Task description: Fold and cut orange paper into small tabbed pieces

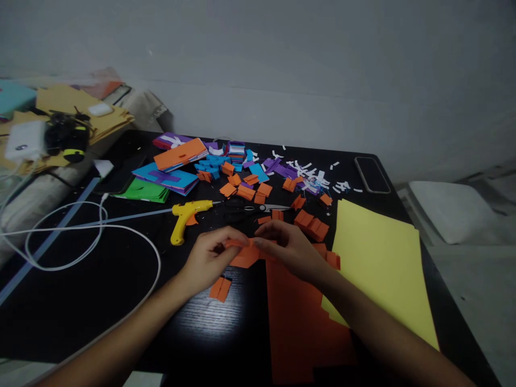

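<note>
Over the middle of the black table, my left hand (209, 253) and my right hand (291, 246) pinch a piece of orange paper (246, 257) between them. Fingers of both hands cover part of its upper edge. A small folded orange paper piece (220, 289) lies just below my left hand. Beneath my right wrist is a large orange sheet (304, 328), partly hidden by the forearm. More folded orange pieces (311, 224) lie beyond my right hand, near scissors (270, 207). A yellow glue gun (187, 217) rests to the upper left of my left hand.
Yellow sheets (381, 269) lie at the right and a phone (371, 174) behind them. White paper scraps (308, 174) and folded coloured papers (169, 180) cover the back. A white cable (155, 252) loops across the left. A white chair (447, 209) stands beyond the right edge.
</note>
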`<state>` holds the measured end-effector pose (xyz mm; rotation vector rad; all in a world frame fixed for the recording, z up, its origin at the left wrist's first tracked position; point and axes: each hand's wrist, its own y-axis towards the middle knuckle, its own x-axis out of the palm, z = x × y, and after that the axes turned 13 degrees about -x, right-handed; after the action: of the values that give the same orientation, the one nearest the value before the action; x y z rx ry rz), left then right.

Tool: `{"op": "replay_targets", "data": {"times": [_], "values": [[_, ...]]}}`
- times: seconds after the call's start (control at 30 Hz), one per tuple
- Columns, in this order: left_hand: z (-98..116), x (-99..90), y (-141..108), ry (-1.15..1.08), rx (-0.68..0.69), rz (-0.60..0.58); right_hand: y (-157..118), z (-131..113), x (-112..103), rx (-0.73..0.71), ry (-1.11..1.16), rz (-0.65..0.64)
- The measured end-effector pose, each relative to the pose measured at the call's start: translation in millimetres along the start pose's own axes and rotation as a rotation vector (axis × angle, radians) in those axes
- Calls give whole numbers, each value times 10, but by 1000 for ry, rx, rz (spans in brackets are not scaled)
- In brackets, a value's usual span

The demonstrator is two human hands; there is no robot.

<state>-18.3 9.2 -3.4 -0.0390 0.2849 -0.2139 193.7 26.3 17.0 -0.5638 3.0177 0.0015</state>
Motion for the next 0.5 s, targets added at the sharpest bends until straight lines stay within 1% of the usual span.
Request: {"op": "replay_targets", "data": {"times": [0.13, 0.23, 0.3, 0.43, 0.5], "values": [[-5, -9, -12, 86, 171, -27, -4, 5, -5, -16, -56, -50], [35, -33, -34, 133, 233, -65, -11, 4, -5, -34, -41, -38], [62, -39, -48, 161, 229, -75, -20, 9, 3, -55, -44, -16], [58, -10, -43, 174, 148, 7, -46, 10, 25, -85, -46, -5], [37, 7, -30, 183, 129, 31, -54, 4, 28, -101, -58, -3]]}}
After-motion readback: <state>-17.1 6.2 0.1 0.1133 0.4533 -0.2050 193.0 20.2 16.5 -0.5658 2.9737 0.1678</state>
